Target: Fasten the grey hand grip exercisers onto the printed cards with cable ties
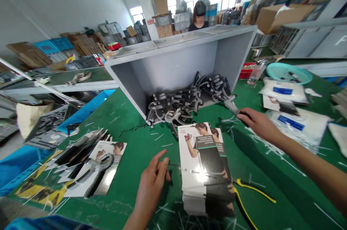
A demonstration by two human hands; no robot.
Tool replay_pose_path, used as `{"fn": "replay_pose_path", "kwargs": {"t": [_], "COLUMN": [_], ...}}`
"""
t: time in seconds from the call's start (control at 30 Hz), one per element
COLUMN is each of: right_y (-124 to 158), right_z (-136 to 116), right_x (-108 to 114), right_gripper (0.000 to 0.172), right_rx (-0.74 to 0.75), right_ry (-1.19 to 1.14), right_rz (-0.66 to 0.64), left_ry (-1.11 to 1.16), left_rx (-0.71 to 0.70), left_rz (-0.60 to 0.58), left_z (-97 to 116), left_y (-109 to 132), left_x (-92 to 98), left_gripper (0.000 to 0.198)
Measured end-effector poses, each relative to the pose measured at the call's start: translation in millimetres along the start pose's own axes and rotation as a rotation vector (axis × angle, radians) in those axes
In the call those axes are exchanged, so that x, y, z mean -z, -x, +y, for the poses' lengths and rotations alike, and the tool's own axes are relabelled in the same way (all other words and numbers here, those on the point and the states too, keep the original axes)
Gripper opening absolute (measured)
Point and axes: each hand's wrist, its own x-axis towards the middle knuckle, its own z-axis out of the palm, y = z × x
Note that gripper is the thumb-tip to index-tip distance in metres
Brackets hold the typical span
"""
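My right hand (257, 123) grips one handle of a grey-and-black hand grip strengthener (231, 106) at the right front of the tipped grey bin. More hand grip strengtheners (176, 103) lie heaped in the bin's mouth. Over the green table, my left hand (153, 179) holds nothing, its thumb and index finger apart and its other fingers partly curled. Just right of it stands a stack of printed cards (193, 154), with thin strips on top. At the left, another hand grip strengthener (93, 166) rests on fanned-out cards (115, 148).
The grey bin (135, 49) lies on its side, opening toward me. Yellow-and-black pliers (255, 188) lie right of the stack. White plastic strips litter the table (130, 201). Plastic bags (300, 125) and a turquoise basin (306, 73) are at the right. A person (199, 17) is behind the bin.
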Motion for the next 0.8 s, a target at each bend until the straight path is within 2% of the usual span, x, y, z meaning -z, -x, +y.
{"fn": "replay_pose_path", "kwargs": {"t": [0.07, 0.13, 0.23, 0.33, 0.43, 0.5, 0.57, 0.67, 0.73, 0.8], "right_y": [29, 52, 65, 58, 51, 54, 61, 77, 88, 96], "right_z": [-36, -78, -129, -149, -144, -137, -131, -129, -134, -141], "right_x": [14, 14, -7, -33, -48, -50, -46, -36, -31, -32], "right_gripper": [0.035, 0.036, 0.031, 0.029, 0.030, 0.032, 0.029, 0.020, 0.015, 0.014], "right_rx": [-0.145, -0.253, -0.302, -0.327, -0.315, -0.282, -0.184, -0.005, 0.116, 0.242], "right_ry": [-0.520, -0.953, -1.274, -1.392, -1.302, -1.056, -0.678, -0.186, -0.086, -0.103], "right_rz": [-0.061, -0.250, -0.482, -0.596, -0.631, -0.608, -0.500, -0.254, -0.207, -0.263], "left_ry": [0.022, 0.056, 0.126, 0.155, 0.066, -0.031, -0.131, -0.233, -0.249, -0.249], "left_rx": [-0.106, -0.269, -0.429, -0.429, -0.465, -0.536, -0.594, -0.630, -0.640, -0.653], "left_rz": [0.041, 0.002, -0.092, -0.195, -0.200, -0.187, -0.212, -0.263, -0.227, -0.147], "left_z": [14, 31, 46, 41, 23, 13, 7, 7, 11, 19], "left_y": [-14, -31, -59, -79, -82, -73, -62, -53, -58, -68], "left_x": [4.0, -1.5, -16.1, -23.7, -23.0, -21.1, -19.2, -16.7, -17.0, -20.9], "left_gripper": [0.043, 0.042, 0.053, 0.038, 0.025, 0.022, 0.022, 0.021, 0.020, 0.022]}}
